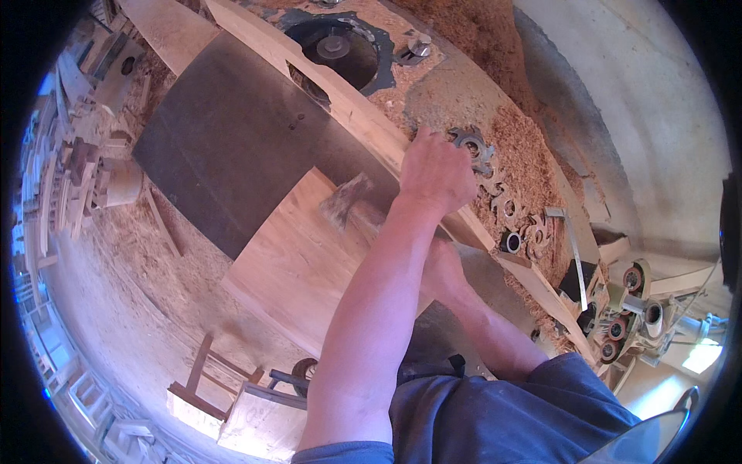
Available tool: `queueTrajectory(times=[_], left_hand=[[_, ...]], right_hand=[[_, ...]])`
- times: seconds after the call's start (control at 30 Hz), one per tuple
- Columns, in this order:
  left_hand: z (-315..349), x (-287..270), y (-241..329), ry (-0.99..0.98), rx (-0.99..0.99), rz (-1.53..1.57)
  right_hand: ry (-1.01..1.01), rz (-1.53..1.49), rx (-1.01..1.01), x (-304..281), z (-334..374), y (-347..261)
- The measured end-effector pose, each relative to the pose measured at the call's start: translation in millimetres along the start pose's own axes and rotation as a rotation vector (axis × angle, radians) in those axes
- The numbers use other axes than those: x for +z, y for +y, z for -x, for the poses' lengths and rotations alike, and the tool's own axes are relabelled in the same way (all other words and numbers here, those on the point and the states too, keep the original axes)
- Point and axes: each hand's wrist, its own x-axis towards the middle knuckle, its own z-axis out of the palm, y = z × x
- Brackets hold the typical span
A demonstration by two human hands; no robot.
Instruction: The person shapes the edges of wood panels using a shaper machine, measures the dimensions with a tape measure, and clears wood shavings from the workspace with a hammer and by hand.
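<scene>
The hammer (345, 201) lies over the pale wooden board (297, 263), its handle running behind the left forearm towards the right hand (443, 271). That hand is largely hidden—I cannot tell whether its fingers are closed on the handle. The left hand (437, 166) is curled at the long wooden bar (357, 110), knuckles beside a toothed metal cutter (473, 148); I cannot tell what, if anything, it grips. Beyond the bar, a round recess (386, 66) holds a dark spindle (334, 46). Smaller toothed cutters (507, 207) and a metal ring (511, 242) lie amid sawdust (533, 151), near a metal square (575, 259). The bar stands between the board and these parts.
</scene>
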Motion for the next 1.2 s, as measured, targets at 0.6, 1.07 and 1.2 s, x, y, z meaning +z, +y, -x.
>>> queueTrajectory(times=[0.6,1.07,1.2], left_hand=[[2.0,8.7,-2.8,0.097,0.019,-0.03],[-2.7,-0.3,5.7,0.021,0.021,-0.037],[-1.7,0.3,3.3,0.072,0.024,-0.006]], right_hand=[[0.003,0.053,-0.074,10.7,13.8,-2.1],[-0.373,-0.55,0.465,-162.8,154.9,48.9],[-0.002,-0.34,0.128,-221.4,65.8,38.0]])
